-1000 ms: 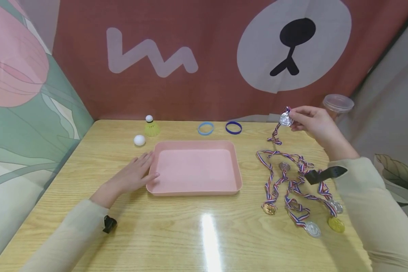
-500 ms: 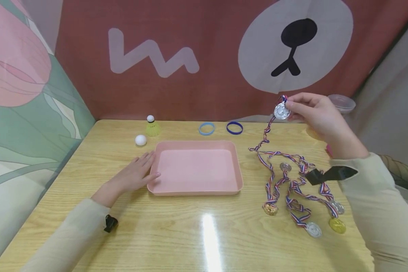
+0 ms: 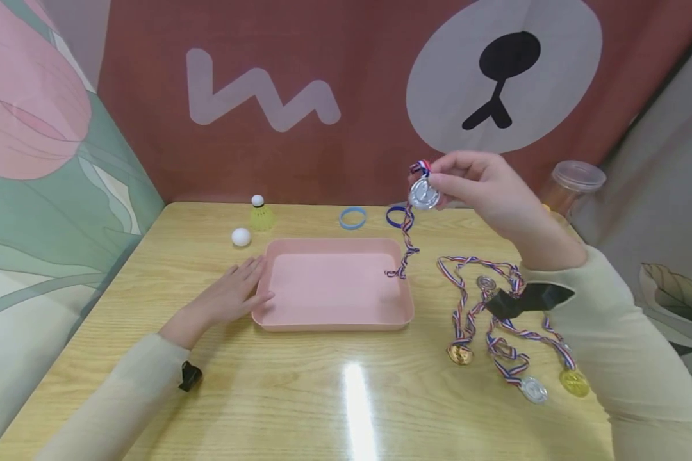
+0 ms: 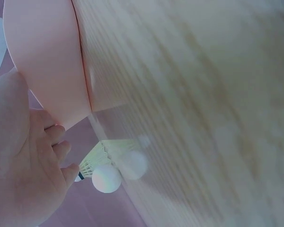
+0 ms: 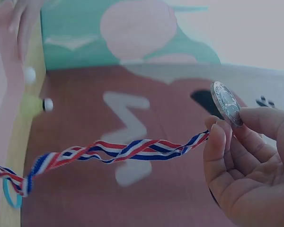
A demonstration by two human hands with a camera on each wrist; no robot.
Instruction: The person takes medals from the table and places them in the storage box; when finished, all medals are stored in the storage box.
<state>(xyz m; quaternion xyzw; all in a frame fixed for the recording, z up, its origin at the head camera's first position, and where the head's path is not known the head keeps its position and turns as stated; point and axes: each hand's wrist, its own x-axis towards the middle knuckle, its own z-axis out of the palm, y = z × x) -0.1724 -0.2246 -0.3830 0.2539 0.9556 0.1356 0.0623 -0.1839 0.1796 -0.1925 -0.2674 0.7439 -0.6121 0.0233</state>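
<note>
My right hand point(image 3: 487, 192) pinches a silver medal point(image 3: 424, 193) between thumb and fingers, raised above the table. From it a twisted red, white and blue ribbon point(image 5: 128, 150) hangs down, its lower end over the right side of the pink tray point(image 3: 334, 288). With fingers straight, my left hand point(image 3: 225, 296) rests against the tray's left rim, thumb over the edge. On the table to the right lie several other medals with tangled ribbons, among them a gold medal point(image 3: 460, 354), a silver medal point(image 3: 534, 388) and a yellow-gold medal point(image 3: 574, 382).
Behind the tray's left corner are a white ball point(image 3: 241, 237) and a yellow shuttlecock point(image 3: 261, 216). A light blue wristband point(image 3: 353, 218) and a dark blue wristband point(image 3: 395, 216) lie near the back edge. A clear lidded tub point(image 3: 576, 182) stands at the back right.
My right hand has carried the silver medal up and leftward, from the back right of the table to near the tray's right side, ribbon trailing below. The left hand stays at the tray's rim.
</note>
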